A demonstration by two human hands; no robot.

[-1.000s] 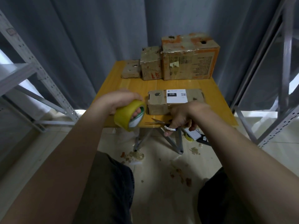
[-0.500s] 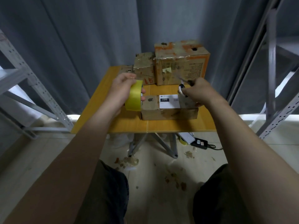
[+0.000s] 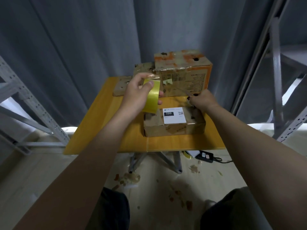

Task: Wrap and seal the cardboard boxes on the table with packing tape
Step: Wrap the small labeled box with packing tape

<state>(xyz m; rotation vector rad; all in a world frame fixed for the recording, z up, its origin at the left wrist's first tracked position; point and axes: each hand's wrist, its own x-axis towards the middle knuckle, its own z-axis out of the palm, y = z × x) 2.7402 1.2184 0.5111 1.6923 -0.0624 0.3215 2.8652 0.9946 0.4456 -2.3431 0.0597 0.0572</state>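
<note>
So, quick rundown: a second back both hands were down at the near edge of the worktop [image 3: 103, 128], where the scissors were being picked up. Now they've been lifted over the middle of it. The tape roll [image 3: 150, 97] has been turned on edge and is held above the left end of the labelled box [image 3: 174, 130]. It's kept in the left hand [image 3: 135, 93], whose grip is curled round it, thumb on the outer face and fingertips showing on the far side. A loose tape end [image 3: 153, 77] can be seen sticking up at the top of the roll, which wasn't visible before. The right hand [image 3: 203, 101] is held just over the far right corner of the same box, its grip closed round the scissors [image 3: 186, 94], blade pointed up-left toward the roll. The labelled box itself hasn't been shifted: it's flat on the worktop toward the front, white label [image 3: 173, 116] up, and no fresh yellow tape can be made out on it. Three more boxes [image 3: 182, 70] are lined up along the back edge. The setup looks done, so the first strip is probably about to be pulled. Sealing on this one hasn't started yet.
</note>
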